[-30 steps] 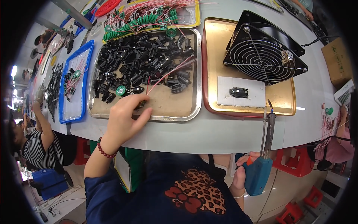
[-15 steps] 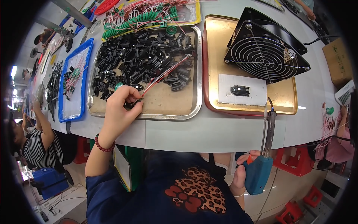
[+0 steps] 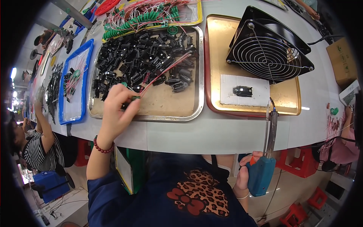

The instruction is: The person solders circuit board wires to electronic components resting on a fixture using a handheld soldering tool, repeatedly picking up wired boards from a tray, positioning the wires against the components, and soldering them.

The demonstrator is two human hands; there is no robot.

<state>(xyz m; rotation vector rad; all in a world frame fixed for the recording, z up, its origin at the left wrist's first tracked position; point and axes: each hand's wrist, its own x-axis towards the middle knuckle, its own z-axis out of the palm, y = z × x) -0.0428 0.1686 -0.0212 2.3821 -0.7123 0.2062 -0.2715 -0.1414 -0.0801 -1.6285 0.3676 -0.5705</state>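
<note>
My left hand (image 3: 118,108) is over the near left part of a metal tray (image 3: 177,118). Thumb and fingers pinch a small green circuit board (image 3: 135,97), partly hidden by the fingers. Its red and white wires (image 3: 166,72) run up and to the right. Many black plastic housings (image 3: 140,56) lie heaped in that tray. Low on the right, my right hand (image 3: 242,179) grips a blue soldering gun (image 3: 261,176), its metal tip pointing up near the gold tray. A single black housing (image 3: 242,91) rests on a white pad (image 3: 227,99) there.
A black fan (image 3: 268,53) with a wire guard stands on the gold tray (image 3: 219,34). Green boards with wires (image 3: 140,19) fill a yellow-edged tray at the back. A blue tray (image 3: 62,109) is at left. Other people (image 3: 41,143) sit at both sides.
The fingers of my left hand have loosened a little and shifted slightly left, and more of the green board shows. The soldering gun stays nearly in place.
</note>
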